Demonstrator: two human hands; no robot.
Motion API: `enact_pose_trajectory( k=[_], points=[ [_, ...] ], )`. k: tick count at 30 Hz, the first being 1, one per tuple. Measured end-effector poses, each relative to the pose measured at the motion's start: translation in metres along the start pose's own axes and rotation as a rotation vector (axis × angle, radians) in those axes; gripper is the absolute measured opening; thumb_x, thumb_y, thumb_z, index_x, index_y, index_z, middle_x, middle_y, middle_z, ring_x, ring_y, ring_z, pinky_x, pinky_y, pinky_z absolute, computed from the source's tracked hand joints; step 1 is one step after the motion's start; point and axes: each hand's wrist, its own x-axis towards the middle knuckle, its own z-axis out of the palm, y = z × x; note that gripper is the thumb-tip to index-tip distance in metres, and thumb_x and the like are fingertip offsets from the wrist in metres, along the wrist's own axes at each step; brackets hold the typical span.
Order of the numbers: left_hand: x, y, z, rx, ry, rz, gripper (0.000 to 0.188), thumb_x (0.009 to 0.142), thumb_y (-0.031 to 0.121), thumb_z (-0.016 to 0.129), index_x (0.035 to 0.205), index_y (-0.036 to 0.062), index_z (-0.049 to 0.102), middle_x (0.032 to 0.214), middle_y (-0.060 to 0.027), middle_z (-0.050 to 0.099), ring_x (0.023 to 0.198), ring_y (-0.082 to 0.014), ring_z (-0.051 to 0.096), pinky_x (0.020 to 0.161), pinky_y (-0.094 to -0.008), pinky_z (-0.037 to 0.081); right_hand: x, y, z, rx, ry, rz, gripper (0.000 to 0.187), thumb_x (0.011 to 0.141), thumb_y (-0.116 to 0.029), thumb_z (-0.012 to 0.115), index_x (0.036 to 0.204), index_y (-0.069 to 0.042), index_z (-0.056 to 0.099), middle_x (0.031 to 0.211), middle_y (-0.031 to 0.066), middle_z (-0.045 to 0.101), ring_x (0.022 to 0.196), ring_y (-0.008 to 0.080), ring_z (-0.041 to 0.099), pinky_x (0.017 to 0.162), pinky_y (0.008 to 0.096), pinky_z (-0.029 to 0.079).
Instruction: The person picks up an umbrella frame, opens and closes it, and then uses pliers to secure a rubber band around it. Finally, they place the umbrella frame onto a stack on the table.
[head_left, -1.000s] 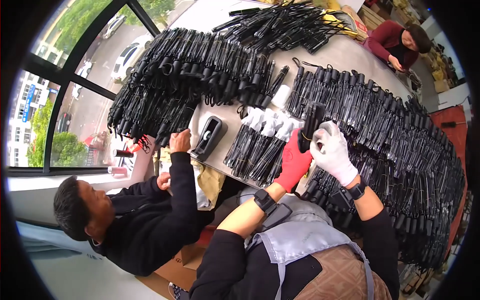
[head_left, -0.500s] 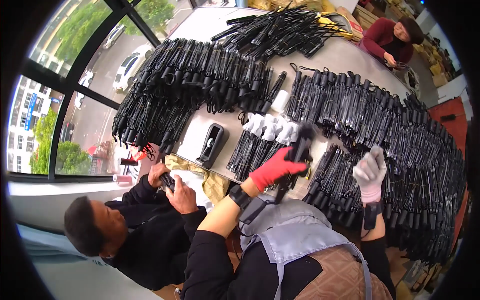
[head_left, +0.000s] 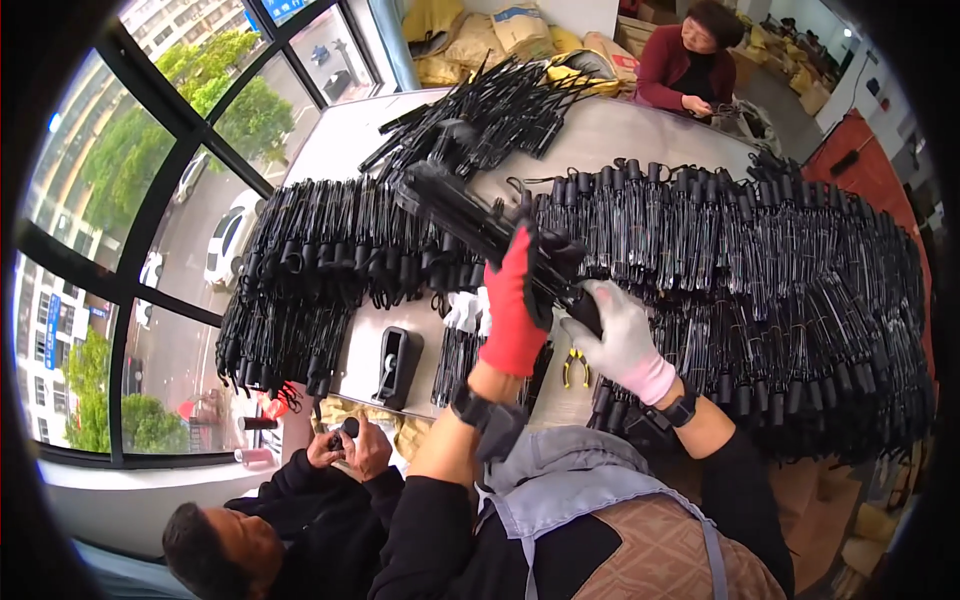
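A bundle of black folding umbrella frames [head_left: 462,218] is raised over the table, tilted with its far end up to the left. My left hand [head_left: 514,312], in a red and black glove, is wrapped round it at the middle. At its near end my right hand [head_left: 624,340], in a pale grey glove with a pink cuff, is closed on the black handle end. Part of the grip is hidden behind the fingers. Below my hands, several frames with white covers [head_left: 464,312] lie next to yellow-handled pliers [head_left: 577,369].
Rows of bundled umbrella frames [head_left: 690,235] fill the right side, with more rows [head_left: 330,235] at left. A loose pile of frames [head_left: 500,115] lies at the back. A black tape dispenser [head_left: 399,366] stands nearby. One person [head_left: 215,550] works at left, another [head_left: 690,65] sits across.
My left hand has lifted the bundle up and away from me. My right hand has moved left from above the right rows and taken hold of its near end.
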Motion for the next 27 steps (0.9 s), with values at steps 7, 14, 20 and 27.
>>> enact_pose_trajectory(
  k=[7, 14, 20, 27],
  points=[
    [0.035, 0.021, 0.02, 0.035, -0.22, -0.058, 0.035, 0.089, 0.024, 0.066, 0.109, -0.0027, 0.054, 0.073, -0.0051, 0.055, 0.06, -0.0183, 0.058, 0.061, -0.0352, 0.055, 0.024, -0.008, -0.016, 0.475, -0.227, 0.216, 0.041, 0.096, -0.042, 0.053, 0.096, -0.001, 0.053, 0.073, 0.0049, 0.057, 0.056, 0.0092, 0.053, 0.051, 0.0244, 0.042],
    [0.055, 0.029, 0.017, 0.195, -0.184, -0.025, 0.032, 0.092, 0.033, 0.062, 0.101, 0.002, 0.058, 0.071, -0.0046, 0.056, 0.063, -0.0167, 0.059, 0.062, -0.0351, 0.053, 0.036, 0.012, 0.012, 0.623, -0.204, 0.24, 0.043, 0.097, -0.044, 0.051, 0.098, -0.001, 0.054, 0.071, 0.0019, 0.054, 0.051, 0.0071, 0.045, 0.049, 0.023, 0.039],
    [0.047, 0.037, 0.068, 0.317, -0.115, 0.407, 0.029, 0.09, 0.031, 0.065, 0.099, 0.0039, 0.059, 0.074, -0.008, 0.064, 0.062, -0.0152, 0.062, 0.052, -0.0291, 0.049, 0.084, -0.007, 0.012, 0.333, 0.2, -0.006, 0.03, 0.1, -0.029, 0.047, 0.104, -0.001, 0.057, 0.066, -0.0024, 0.051, 0.052, 0.0067, 0.045, 0.045, 0.0232, 0.034],
    [0.048, 0.018, 0.047, 0.654, -0.003, 0.342, 0.029, 0.09, 0.031, 0.067, 0.096, 0.0044, 0.058, 0.078, -0.0041, 0.064, 0.065, -0.0096, 0.06, 0.055, -0.0235, 0.045, 0.095, 0.048, 0.053, 0.651, 0.292, -0.042, 0.04, 0.101, -0.028, 0.045, 0.127, 0.003, 0.05, 0.102, 0.0103, 0.061, 0.092, 0.0172, 0.058, 0.081, 0.0313, 0.047]
  ],
)
